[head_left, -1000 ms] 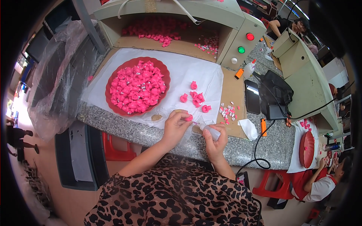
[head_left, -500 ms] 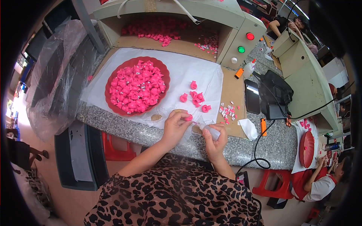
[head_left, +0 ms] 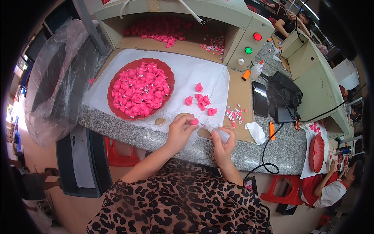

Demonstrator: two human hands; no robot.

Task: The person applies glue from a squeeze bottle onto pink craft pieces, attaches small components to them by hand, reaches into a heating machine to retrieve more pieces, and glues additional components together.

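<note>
Between the fingertips of my left hand is a small pink plastic piece, mostly covered by the fingers. My right hand is wrapped round a translucent squeeze bottle, whose thin nozzle points left at the pink piece. Whether the nozzle tip touches it is too small to tell. Beyond my hands, several loose pink pieces lie on white paper. To the left stands a scalloped red tray heaped with pink pieces bearing silvery bits. Small silver and pink parts lie right of the paper.
A pale cabinet at the back holds more pink pieces. On the right are a phone, black bag, orange lighter, black cable and another bottle. A co-worker sits far right.
My right hand and the squeeze bottle have shifted slightly right, drawing the nozzle a little back from the pink piece. My left hand has barely moved.
</note>
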